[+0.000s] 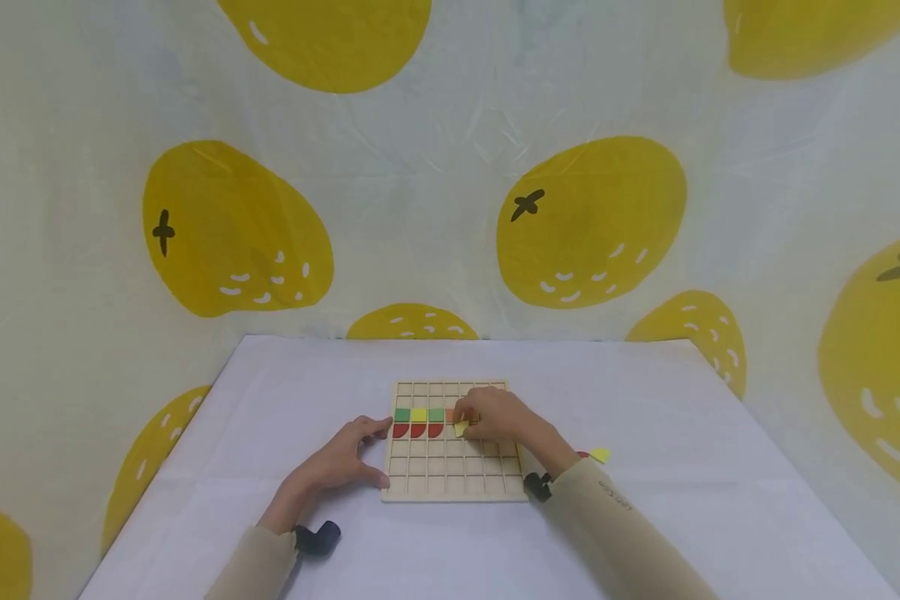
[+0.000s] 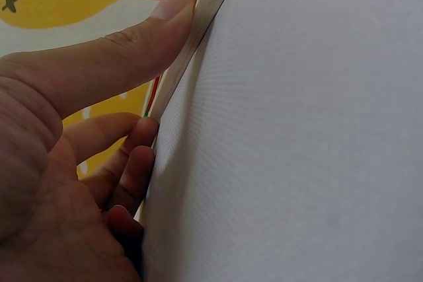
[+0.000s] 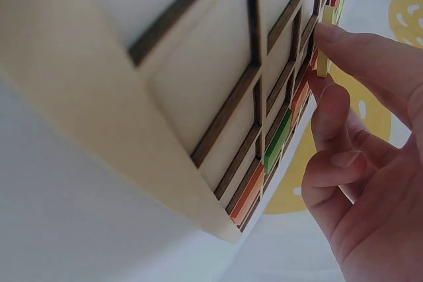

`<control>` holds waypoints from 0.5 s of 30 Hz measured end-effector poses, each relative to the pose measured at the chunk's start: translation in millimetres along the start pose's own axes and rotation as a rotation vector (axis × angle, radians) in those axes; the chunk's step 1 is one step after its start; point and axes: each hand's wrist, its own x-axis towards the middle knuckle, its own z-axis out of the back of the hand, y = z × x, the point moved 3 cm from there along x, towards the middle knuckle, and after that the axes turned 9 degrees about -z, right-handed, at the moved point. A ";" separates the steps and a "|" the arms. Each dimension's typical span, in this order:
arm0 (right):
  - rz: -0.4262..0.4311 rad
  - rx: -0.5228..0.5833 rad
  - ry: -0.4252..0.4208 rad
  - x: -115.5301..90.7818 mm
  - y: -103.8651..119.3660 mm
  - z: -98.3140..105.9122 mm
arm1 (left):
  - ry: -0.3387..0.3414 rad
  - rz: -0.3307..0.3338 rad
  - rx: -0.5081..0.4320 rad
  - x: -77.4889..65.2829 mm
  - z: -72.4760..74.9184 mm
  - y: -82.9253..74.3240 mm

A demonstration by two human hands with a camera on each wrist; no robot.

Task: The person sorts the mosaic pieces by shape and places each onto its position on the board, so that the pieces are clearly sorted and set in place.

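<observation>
A wooden grid board lies flat on the table. My left hand rests at its left edge, thumb and fingers spread apart; in the left wrist view the thumb and fingertips touch the rim. Over the board, my right hand pinches a small yellow tile between thumb and finger, tilted above the grid; its full outline is partly hidden. One row holds green, yellow and orange squares, including a green tile. Below them sit red rounded tiles. More orange and green tiles show in the right wrist view.
Beside the right forearm, a yellow piece and a red piece lie on the white-covered table, partly hidden by the sleeve. A patterned curtain with yellow fruit hangs behind the table's far edge.
</observation>
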 end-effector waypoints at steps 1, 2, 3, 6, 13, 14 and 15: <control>0.001 -0.008 -0.002 0.1 0.2 -0.2 | 0.000 0.001 0.001 -0.3 -0.2 0.0; 0.001 -0.012 -0.004 0.2 0.4 -0.4 | -0.001 0.003 0.003 -0.5 -0.4 0.0; 0.002 -0.019 -0.009 0.3 0.8 -0.2 | -0.004 0.006 0.006 -0.5 -0.5 0.1; 0.001 -0.031 -0.018 0.4 2.5 0.6 | -0.004 0.003 0.006 -0.6 -0.2 0.1; -0.002 -0.021 -0.013 1.7 7.2 0.5 | -0.005 0.007 0.000 -0.1 -0.4 1.2; -0.001 -0.018 -0.010 2.2 7.3 0.0 | -0.006 0.010 -0.003 -0.2 -0.5 1.2; -0.003 -0.015 -0.006 2.9 7.2 -0.7 | -0.006 0.012 -0.004 -0.1 -0.7 1.3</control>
